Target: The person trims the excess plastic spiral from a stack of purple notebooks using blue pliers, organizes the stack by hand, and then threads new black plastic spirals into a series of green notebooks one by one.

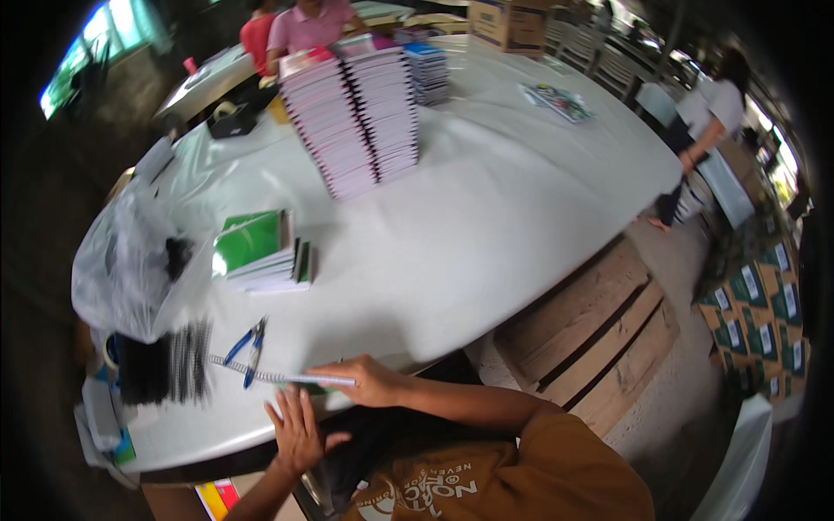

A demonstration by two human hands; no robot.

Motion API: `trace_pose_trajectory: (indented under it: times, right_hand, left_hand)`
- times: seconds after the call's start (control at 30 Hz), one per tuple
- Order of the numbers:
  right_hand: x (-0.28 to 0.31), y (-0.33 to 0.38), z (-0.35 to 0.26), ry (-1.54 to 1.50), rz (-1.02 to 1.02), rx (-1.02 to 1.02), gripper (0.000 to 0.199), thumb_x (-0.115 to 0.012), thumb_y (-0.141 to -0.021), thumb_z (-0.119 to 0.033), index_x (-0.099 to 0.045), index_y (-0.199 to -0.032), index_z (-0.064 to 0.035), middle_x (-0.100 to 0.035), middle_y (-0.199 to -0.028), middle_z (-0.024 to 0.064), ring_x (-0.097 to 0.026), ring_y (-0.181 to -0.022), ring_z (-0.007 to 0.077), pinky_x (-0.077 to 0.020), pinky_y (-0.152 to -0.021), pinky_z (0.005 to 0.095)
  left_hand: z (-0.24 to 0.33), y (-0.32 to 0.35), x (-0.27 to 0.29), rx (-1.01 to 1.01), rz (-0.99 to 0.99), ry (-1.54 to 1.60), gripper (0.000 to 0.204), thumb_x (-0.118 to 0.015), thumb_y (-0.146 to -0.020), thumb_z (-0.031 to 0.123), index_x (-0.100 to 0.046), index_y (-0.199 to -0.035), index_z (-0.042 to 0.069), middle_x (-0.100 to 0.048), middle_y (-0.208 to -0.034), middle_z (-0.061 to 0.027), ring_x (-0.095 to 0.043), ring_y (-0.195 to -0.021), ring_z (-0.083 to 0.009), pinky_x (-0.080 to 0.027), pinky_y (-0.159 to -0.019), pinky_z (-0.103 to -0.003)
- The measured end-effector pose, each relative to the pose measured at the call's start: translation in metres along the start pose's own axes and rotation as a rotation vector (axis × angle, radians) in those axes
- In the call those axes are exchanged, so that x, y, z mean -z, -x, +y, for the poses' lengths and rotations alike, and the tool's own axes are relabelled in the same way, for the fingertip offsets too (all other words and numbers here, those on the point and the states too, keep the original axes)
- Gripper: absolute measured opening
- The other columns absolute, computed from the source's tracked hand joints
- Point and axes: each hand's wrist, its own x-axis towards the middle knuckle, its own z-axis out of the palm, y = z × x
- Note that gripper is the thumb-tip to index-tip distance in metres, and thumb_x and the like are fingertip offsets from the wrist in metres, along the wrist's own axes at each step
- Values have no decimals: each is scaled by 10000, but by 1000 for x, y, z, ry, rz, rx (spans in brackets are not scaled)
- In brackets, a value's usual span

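At the table's near edge my right hand (369, 382) grips a thin notebook (321, 379), its white page edge facing up and a bit of green cover below. A spiral binding coil (234, 364) sticks out leftward from the notebook's spine line. My left hand (297, 431) lies just below the coil's inner end, fingers stretched and apart; whether the fingertips touch the notebook I cannot tell. Blue-handled cutting pliers (254, 352) rest on the table across the coil. Left of them is a row of black binding coils (165, 365).
Green-covered notebooks (252, 247) are piled beyond the pliers, beside a clear plastic bag (130, 260). Tall stacks of spiral-bound books (356, 122) stand farther back near a tape dispenser (230, 120). A wooden pallet (591, 321) and patterned boxes (756, 313) are at right; other people are around.
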Motion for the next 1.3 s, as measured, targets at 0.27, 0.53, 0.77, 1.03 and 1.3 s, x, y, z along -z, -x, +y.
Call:
trace_pose_trajectory:
  times: [0.27,0.53,0.77,1.03,1.3]
  right_hand:
    - [-18,23,9,75,44,106,539,-595,-722,61,-537,-1238,-87,-637,-1074,137,-642,-867,318,-516,-758,370]
    - [-23,23,4,206,1,212,532,-605,-683,57,-552,-1199,-58,-622,-1110,135,-642,-876,325,-521,-764,381]
    - [-33,20,8,100,27,223,522,-609,-741,-10,-488,-1247,-58,-627,-1017,170,-628,-893,349,-503,-761,393]
    - [-27,14,7,32,-62,152,521,-595,-767,-48,-474,-1273,-85,-624,-1028,177,-626,-868,363,-499,-743,410]
    - [-19,18,15,168,0,176,576,-636,-726,-15,-475,-1276,-69,-645,-1009,159,-650,-827,325,-514,-720,387]
  left_hand:
    - [9,-1,-17,-106,258,-35,1040,-239,-819,748,-57,-1409,-88,37,-1455,-333,63,-1335,-516,71,-1024,-645]
    - [7,-10,-25,-142,418,145,1085,-394,-784,741,-54,-1408,-79,-46,-1464,-304,-38,-1313,-559,-58,-1032,-656]
    - [-7,-30,-5,-177,471,-36,1127,-295,-764,785,-34,-1389,-116,-2,-1448,-333,70,-1324,-531,9,-1026,-660]
    - [-2,-23,-31,-187,423,118,1147,-322,-750,791,-6,-1394,-104,-29,-1415,-385,21,-1309,-563,-30,-1015,-672]
    - [17,-47,-12,-138,500,108,997,-275,-806,751,-76,-1436,5,-37,-1420,-361,-36,-1336,-505,-5,-1027,-655]
